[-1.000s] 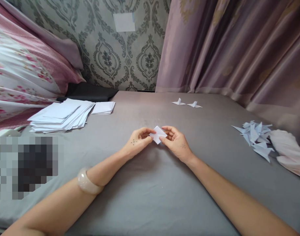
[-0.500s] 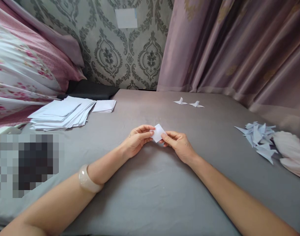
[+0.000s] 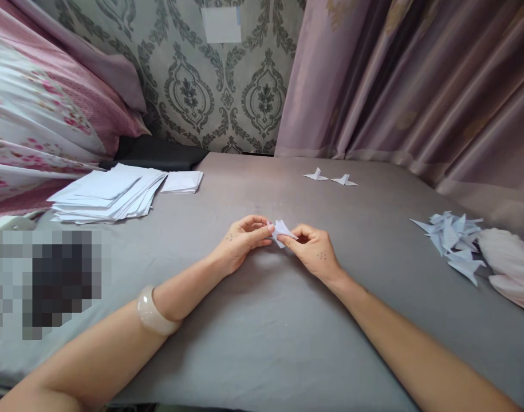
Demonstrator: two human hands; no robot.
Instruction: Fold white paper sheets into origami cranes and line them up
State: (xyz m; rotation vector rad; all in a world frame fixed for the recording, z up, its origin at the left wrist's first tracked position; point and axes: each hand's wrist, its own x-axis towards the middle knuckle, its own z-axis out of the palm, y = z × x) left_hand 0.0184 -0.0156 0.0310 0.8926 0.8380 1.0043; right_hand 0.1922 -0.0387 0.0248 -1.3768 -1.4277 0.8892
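Note:
Between my two hands, above the middle of the grey cloth surface (image 3: 244, 320), is a small folded white paper (image 3: 281, 230) with pointed flaps standing up. My left hand (image 3: 247, 239) pinches its left edge between thumb and fingers. On the other side my right hand (image 3: 314, 247) grips a pointed corner, thumb on top. The fingertips behind the paper are partly hidden. A pale bangle (image 3: 152, 313) circles my left forearm.
At the left lie a large stack of white paper (image 3: 102, 197) and a smaller stack (image 3: 182, 182), near a black item (image 3: 158, 153). Two folded paper birds (image 3: 316, 174) sit at the back. On the right are a pile of folded papers (image 3: 453, 234) and a pale cloth (image 3: 508, 266).
The paper was a flat diamond in my fingers; now its flaps are raised and a point sticks out to the right. Both hands keep hold of it.

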